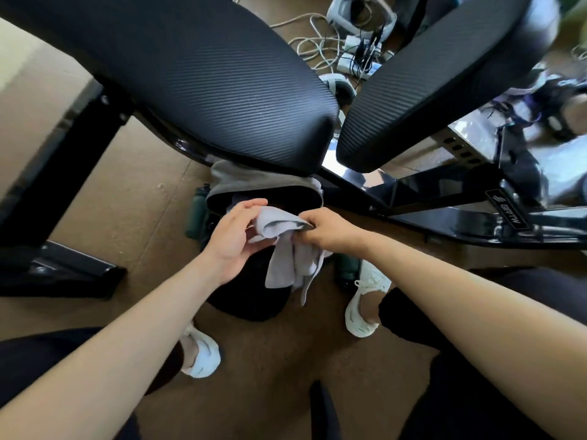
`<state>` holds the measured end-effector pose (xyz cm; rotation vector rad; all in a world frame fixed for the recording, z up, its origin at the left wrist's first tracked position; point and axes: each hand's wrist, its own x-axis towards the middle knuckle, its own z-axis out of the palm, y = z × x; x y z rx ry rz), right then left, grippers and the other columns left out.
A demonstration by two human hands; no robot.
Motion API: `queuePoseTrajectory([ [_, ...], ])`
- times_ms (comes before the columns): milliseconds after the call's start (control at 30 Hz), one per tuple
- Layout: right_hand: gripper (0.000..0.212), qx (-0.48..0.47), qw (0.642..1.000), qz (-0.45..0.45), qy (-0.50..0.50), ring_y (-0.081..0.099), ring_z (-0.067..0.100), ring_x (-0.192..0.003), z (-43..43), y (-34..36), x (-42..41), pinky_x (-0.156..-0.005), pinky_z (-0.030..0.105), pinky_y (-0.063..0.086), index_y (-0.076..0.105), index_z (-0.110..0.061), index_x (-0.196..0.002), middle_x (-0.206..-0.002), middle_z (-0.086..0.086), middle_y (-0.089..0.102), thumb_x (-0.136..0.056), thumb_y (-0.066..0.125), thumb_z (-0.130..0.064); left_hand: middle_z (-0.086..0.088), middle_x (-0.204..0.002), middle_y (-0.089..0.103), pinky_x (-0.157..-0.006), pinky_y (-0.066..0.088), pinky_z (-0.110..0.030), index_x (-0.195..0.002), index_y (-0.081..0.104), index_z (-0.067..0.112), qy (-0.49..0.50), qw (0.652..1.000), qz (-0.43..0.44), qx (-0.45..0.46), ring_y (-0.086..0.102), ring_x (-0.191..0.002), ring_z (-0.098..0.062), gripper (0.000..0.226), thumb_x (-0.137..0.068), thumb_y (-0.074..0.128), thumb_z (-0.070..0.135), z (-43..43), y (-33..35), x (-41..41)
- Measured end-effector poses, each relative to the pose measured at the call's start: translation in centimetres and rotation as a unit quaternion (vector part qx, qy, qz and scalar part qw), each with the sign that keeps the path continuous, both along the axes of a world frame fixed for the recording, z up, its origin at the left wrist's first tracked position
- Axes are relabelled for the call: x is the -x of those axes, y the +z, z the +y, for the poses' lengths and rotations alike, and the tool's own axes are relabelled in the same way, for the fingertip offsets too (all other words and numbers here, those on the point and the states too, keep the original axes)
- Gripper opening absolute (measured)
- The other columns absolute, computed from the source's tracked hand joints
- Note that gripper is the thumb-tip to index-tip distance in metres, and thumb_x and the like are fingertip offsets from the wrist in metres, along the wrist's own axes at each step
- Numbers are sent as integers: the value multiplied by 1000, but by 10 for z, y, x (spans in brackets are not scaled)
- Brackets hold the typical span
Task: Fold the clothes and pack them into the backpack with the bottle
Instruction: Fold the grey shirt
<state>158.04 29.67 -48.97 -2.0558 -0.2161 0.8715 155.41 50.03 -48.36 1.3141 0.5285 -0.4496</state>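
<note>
Grey garment point(286, 246): pinched in right hand point(330, 231) grip; left hand point(233, 236) grip loosely curled on it, above black backpack point(254, 300).

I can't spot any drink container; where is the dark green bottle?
In the head view, the dark green bottle stands on the brown floor, tucked against the left side of the black backpack, below the black bench pad.

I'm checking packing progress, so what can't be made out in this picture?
- Head view: backpack interior, hidden by both hands and the grey cloth.
- Green bottle, largely covered by the backpack and bench pad.
- Second dark bottle, partly behind the cloth.
- Upper right corner is blurred.
</note>
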Motion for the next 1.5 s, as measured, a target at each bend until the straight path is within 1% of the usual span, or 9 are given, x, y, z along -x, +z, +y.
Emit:
queuePoseTrajectory([
  [100, 33, -93, 991, 66, -69, 65, 26, -86, 15, 16, 13, -78, 40, 51, 61, 8, -107, -96, 23, 68, -98, 63, -24, -1, -127, 67, -94, 57, -44, -141, 50, 28, -78, 996, -27, -19, 66, -117, -21, 46, -97, 63, 24, 19, 15, 24],
  [267, 39, -223, 960, 126, -114, 68, 40, -112, 34, 62, 40, -100, 49, 52, 63, 8, -120, -116, 28, 70, -106, 52, -26, 4, -135, 63, -97, 55, -27, -151, 37, 20, -161, 972, -140, -94, 65, -120, -10, 77, -87, 75, 1, 28, 46, 63],
  [400, 34, -272, 949, 105, -117, 68, 35, -109, 42, 99, 76, -99, 48, 52, 63, 7, -122, -120, 30, 67, -105, 52, -20, 2, -127, 68, -97, 52, -27, -139, 54, 19, -123, 958, -217, -140, 64, -120, -10, 55, -91, 73, 2, 37, 65, 89],
  [633, 12, -174, 975, -40, -135, 72, 30, -92, 34, 112, 131, -85, 45, 57, 71, -16, -100, -98, 15, 74, -89, 75, -19, 1, -101, 75, -86, 50, -34, -101, 76, 29, -12, 974, -190, -122, 65, -98, -15, 25, -103, 57, 12, 66, 76, 131],
  [800, 5, -1, 985, -141, -103, 61, 11, -75, 33, 83, 147, -68, 25, 47, 69, -20, -91, -83, -1, 70, -91, 68, -15, -4, -105, 71, -92, 53, -41, -101, 71, 23, 144, 973, -63, -167, 65, -105, -25, 29, -108, 44, 18, 73, 61, 140],
  [967, 37, 28, 981, -147, -124, 44, 11, -59, 26, 64, 141, -61, 33, 35, 55, -7, -68, -60, 0, 50, -97, 64, -28, -8, -84, 60, -73, 41, -37, -78, 62, 17, 170, 971, 2, -170, 55, -88, -27, 28, -102, 48, 22, 88, 48, 135],
  [1200, 41, -43, 983, -171, -54, 55, 6, -72, 44, 75, 150, -72, 45, 50, 70, -7, -82, -77, 12, 68, -97, 58, -43, 2, -103, 70, -87, 50, -38, -100, 70, 22, -128, 941, -42, -310, 64, -102, -21, 9, -92, 66, 24, 78, 31, 141],
  [1333, 21, -63, 989, -126, 41, 67, 3, -79, 52, 91, 160, -75, 26, 52, 80, -25, -90, -82, -12, 75, -99, 63, -33, 9, -125, 55, -90, 47, -12, -142, 53, 25, -271, 914, -177, -245, 58, -112, -3, 62, -87, 78, 14, 55, 31, 153],
  [1500, 16, -57, 988, -124, 70, 71, 9, -95, 43, 97, 156, -86, 31, 55, 78, -26, -106, -97, -10, 77, -94, 69, -30, 4, -89, 66, -74, 47, -29, -87, 73, 18, -280, 873, -249, -313, 59, -80, -1, 33, -81, 71, 51, 55, 33, 154],
])
